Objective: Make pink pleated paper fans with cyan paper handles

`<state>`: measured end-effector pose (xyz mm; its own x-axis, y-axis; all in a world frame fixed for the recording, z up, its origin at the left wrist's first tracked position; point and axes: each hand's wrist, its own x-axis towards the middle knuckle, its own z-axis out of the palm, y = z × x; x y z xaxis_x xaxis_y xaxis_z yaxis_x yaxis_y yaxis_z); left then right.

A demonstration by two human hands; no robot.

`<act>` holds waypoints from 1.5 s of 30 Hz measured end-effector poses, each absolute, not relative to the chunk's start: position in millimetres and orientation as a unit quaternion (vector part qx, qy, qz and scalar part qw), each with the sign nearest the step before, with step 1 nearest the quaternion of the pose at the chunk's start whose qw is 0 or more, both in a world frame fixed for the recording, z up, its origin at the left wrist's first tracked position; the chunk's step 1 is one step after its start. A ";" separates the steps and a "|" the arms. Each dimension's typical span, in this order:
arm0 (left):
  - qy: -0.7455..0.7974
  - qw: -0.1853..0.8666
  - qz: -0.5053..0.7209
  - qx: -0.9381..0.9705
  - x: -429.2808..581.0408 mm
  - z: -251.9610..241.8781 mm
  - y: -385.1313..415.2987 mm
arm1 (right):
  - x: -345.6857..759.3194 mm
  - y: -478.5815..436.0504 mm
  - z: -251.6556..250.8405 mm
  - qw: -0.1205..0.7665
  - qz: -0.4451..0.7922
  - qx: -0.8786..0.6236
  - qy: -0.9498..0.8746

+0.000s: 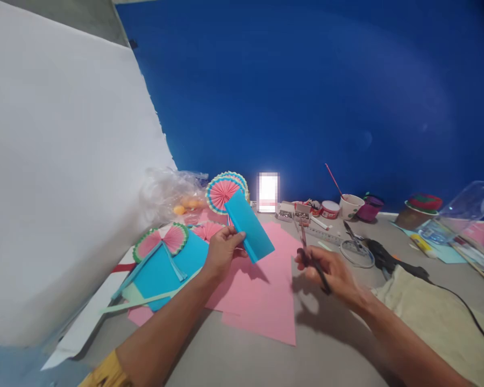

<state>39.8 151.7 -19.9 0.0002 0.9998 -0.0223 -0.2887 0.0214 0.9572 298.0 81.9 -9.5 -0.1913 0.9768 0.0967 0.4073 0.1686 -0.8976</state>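
Note:
Between the thumb and fingers of my left hand (227, 248) is a folded piece of blue paper (253, 230), held tilted above the table. My right hand (326, 269) is closed on a pair of scissors (315, 263) with dark handles, its blades pointing up and away from me. The scissors and the blue paper are apart. Pink paper sheets (262, 301) lie flat beneath both hands. Left of my left hand, a pleated paper fan (161, 242) with a green edge rests on a blue sheet (157, 279). Behind the folded paper stands a round pleated rosette (221, 193).
At the back stand a paper cup (350, 207), a purple pot (370, 208) and small boxes (285, 211). A clear ruler (322, 236), a glue gun (395, 260) with its cord and a cloth (423, 309) lie on the right. A plastic bag (165, 188) sits by the white wall.

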 end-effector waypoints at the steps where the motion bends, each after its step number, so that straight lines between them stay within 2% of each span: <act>1: 0.426 0.564 0.574 0.413 38.9 -18.6 152.6 | 295.9 78.8 -7.7 0.334 0.369 -0.517 -0.696; 6: 0.414 0.541 0.613 0.399 35.3 -12.5 154.9 | 280.5 69.1 -2.2 0.177 0.250 -0.591 -0.747; 9: 0.402 0.548 0.617 0.396 37.4 -8.6 150.8 | 271.6 69.4 -4.7 0.131 0.224 -0.604 -0.754; 12: 0.381 0.572 0.605 0.401 42.7 -5.3 143.4 | 268.3 72.5 -12.1 0.142 0.271 -0.592 -0.746; 17: 0.366 0.615 0.553 0.427 49.5 -4.0 134.2 | 271.0 77.7 -23.9 0.198 0.495 -0.487 -0.692; 20: 0.351 0.630 0.529 0.447 50.3 -5.3 132.0 | 272.3 78.7 -24.9 0.211 0.564 -0.452 -0.658; 29: 0.335 0.641 0.488 0.489 48.9 -6.7 128.7 | 277.5 78.1 -25.7 0.223 0.586 -0.408 -0.664; 36: 0.338 0.636 0.491 0.490 50.0 -3.5 127.2 | 271.8 73.1 -11.6 0.222 0.621 -0.390 -0.643; 45: 0.373 0.624 0.510 0.460 49.9 -8.7 130.5 | 275.1 74.9 -21.6 0.249 0.641 -0.335 -0.644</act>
<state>49.9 130.5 -8.7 0.2027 0.9792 0.0032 -0.2938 0.0577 0.9541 275.1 74.9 -21.6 -0.6516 0.7508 -0.1082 0.1111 -0.0467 -0.9927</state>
